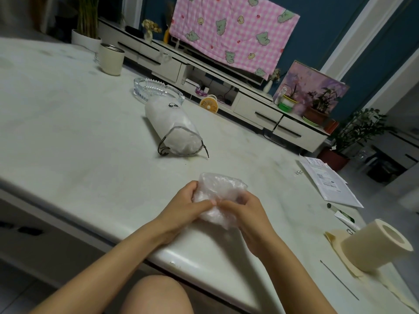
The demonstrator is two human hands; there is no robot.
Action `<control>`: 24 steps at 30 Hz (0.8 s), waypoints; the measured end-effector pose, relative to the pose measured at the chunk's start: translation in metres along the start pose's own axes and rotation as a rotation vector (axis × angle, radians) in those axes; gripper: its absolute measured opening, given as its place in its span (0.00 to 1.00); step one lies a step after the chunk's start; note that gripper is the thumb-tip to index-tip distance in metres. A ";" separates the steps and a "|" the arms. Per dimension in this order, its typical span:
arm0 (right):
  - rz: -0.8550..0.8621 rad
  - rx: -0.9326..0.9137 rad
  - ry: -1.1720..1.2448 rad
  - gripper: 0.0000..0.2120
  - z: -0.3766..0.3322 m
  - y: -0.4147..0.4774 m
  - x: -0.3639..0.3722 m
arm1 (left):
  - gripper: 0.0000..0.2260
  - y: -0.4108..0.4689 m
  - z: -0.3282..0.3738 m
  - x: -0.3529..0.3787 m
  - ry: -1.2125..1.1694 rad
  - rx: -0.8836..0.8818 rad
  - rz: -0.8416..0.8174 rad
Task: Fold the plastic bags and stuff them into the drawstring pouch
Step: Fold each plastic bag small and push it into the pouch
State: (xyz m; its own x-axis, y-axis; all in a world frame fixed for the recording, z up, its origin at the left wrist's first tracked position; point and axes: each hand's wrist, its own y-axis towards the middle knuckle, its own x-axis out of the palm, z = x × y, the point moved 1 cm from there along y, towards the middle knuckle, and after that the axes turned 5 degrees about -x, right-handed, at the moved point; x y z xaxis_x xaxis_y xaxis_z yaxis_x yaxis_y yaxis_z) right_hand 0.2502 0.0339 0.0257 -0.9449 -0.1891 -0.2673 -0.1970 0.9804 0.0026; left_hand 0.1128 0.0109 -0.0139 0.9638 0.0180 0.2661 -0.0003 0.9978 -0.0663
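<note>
A crumpled clear plastic bag [217, 189] is held just above the near part of the white table [68, 123]. My left hand [188, 205] grips its left side with curled fingers, thumb tip on the front. My right hand [244, 214] grips its right side, thumb pressed into the plastic. The translucent drawstring pouch [172, 128] lies on its side farther back in the middle of the table, bulging with plastic, its mouth and dark cord facing me. Neither hand touches the pouch.
A glass ashtray [156, 90] sits right behind the pouch. A cream cup [111, 58] stands at the back left. To the right lie a white mailer envelope [328, 182], a tube [344, 217] and a paper roll [376, 245]. My bare knee [156, 295] is below the table edge.
</note>
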 end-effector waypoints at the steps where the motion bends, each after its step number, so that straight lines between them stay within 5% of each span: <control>1: 0.001 0.020 0.054 0.12 0.000 0.001 0.000 | 0.20 0.001 -0.001 -0.001 -0.008 0.003 0.016; 8: -0.219 0.048 0.237 0.21 -0.003 0.001 -0.006 | 0.16 0.002 0.001 -0.005 -0.177 -0.060 -0.037; 13: -0.268 0.062 0.200 0.17 -0.006 0.002 0.001 | 0.15 0.001 0.005 -0.004 -0.267 -0.077 -0.071; 15: -0.252 0.062 0.210 0.08 -0.006 0.002 0.004 | 0.16 0.002 0.006 -0.004 -0.300 -0.069 -0.062; 17: -0.231 0.012 0.157 0.19 -0.007 0.001 0.006 | 0.18 0.002 0.007 -0.004 -0.327 -0.067 -0.043; 24: -0.226 -0.157 -0.140 0.28 -0.016 0.000 0.006 | 0.12 -0.001 0.011 -0.006 -0.504 -0.115 -0.056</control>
State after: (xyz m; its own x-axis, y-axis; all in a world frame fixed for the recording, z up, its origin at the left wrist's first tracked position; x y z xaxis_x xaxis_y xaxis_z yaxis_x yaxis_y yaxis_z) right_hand 0.2403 0.0318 0.0392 -0.8294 -0.3816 -0.4080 -0.4464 0.8918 0.0735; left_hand 0.1041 0.0100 -0.0049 0.7135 0.0217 0.7003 0.1043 0.9851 -0.1369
